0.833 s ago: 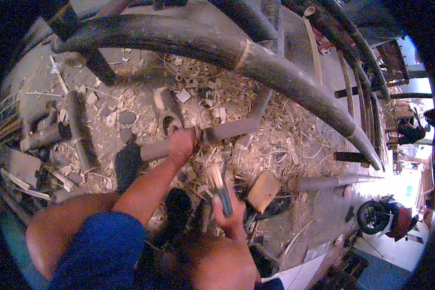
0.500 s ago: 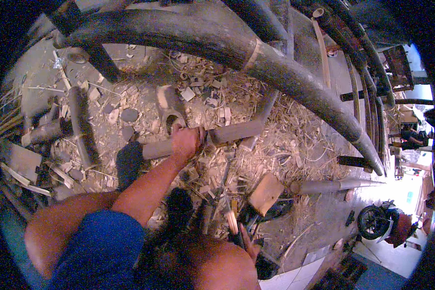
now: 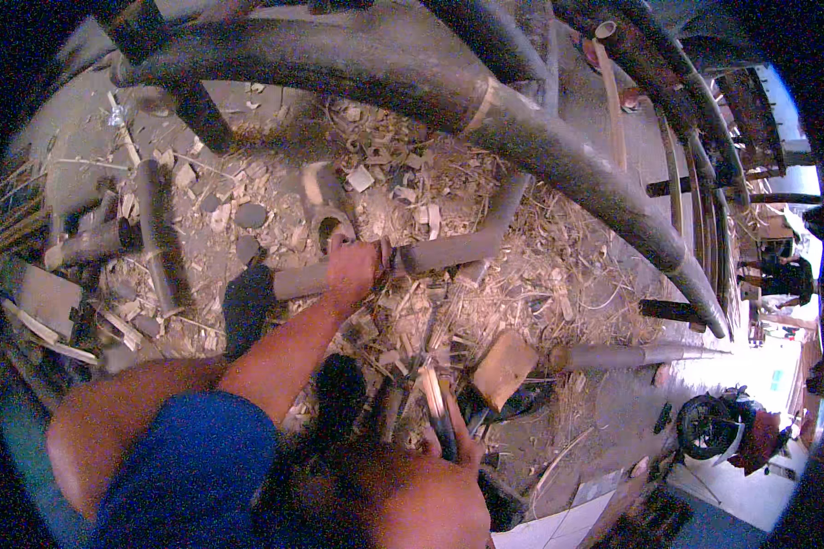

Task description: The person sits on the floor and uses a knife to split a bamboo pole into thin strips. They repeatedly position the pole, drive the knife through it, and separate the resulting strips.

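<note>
My left hand [image 3: 355,265] is closed on a short bamboo pole [image 3: 449,251] that lies low across the litter in front of me. A dark shoe [image 3: 247,311] stands against the pole's left end. Just beyond the hand lies a bamboo piece [image 3: 323,197] with an opening in its near end. My right hand [image 3: 465,444], partly hidden by my knee, has its fingers round a narrow dark piece [image 3: 439,412] with pale faces, which looks like split bamboo. Beside it lies a pale wooden block [image 3: 504,368].
A thick bamboo pole [image 3: 558,151] arches across the far side, on supports. Chips and shavings [image 3: 558,284] cover the ground. Short bamboo lengths [image 3: 160,247] lie at left. A motorcycle [image 3: 714,425] stands at right; a person [image 3: 786,274] is in the far right background.
My right hand and the dark, pale-faced piece have come up and further into view from behind my knee. My left hand stays on the bamboo pole.
</note>
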A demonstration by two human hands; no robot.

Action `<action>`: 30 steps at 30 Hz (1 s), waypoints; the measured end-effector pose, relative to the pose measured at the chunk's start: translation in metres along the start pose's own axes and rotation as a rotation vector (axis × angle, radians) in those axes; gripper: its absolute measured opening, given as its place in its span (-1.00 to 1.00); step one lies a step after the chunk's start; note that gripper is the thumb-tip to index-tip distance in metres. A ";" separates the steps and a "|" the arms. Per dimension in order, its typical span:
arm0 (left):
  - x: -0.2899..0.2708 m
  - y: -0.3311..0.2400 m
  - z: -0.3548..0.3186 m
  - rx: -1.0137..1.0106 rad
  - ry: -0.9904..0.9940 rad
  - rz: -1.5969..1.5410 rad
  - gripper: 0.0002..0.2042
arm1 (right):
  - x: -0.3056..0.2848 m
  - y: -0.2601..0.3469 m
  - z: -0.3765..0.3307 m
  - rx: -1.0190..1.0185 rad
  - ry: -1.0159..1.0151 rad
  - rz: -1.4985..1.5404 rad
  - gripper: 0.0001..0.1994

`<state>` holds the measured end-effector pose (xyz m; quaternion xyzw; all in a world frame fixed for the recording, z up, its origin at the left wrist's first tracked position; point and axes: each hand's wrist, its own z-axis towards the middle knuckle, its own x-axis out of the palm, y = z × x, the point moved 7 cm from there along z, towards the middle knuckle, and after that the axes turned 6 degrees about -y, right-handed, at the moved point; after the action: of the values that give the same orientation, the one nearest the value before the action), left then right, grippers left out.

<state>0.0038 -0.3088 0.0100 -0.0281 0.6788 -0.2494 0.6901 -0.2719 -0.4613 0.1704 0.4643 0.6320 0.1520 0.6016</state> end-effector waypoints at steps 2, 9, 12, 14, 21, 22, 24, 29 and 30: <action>-0.001 -0.002 -0.001 -0.041 0.010 -0.053 -0.81 | -0.024 -0.005 -0.030 -0.051 -0.019 -0.202 -0.51; 0.000 -0.002 0.004 -0.122 0.001 -0.005 -0.80 | 0.033 0.028 0.060 -0.187 -0.042 -0.022 -0.49; 0.000 -0.006 0.003 0.013 -0.050 0.047 -0.77 | 0.047 0.022 0.069 -0.237 -0.098 -0.040 -0.50; 0.006 -0.006 0.002 0.031 -0.005 0.028 -0.75 | 0.041 -0.012 0.045 -0.008 0.034 -0.266 -0.44; -0.001 -0.005 0.004 -0.057 -0.002 0.032 -0.68 | -0.034 -0.013 -0.034 -0.109 -0.020 -0.299 -0.46; -0.004 -0.007 0.005 -0.026 -0.016 0.079 -0.66 | -0.019 -0.008 -0.013 -0.078 -0.007 -0.202 -0.47; -0.002 -0.007 0.004 -0.031 0.038 0.063 -0.65 | 0.019 0.009 0.034 -0.099 0.003 -0.150 -0.47; -0.001 0.000 0.009 -0.016 0.056 0.063 -0.69 | 0.046 0.036 0.074 -0.110 -0.012 -0.080 -0.43; 0.007 0.004 0.006 -0.047 0.149 0.010 -0.70 | 0.035 0.034 0.060 -0.129 0.014 -0.023 -0.47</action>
<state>0.0105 -0.3100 0.0031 -0.0221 0.7342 -0.2312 0.6380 -0.1981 -0.4383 0.1603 0.4162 0.6304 0.1886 0.6275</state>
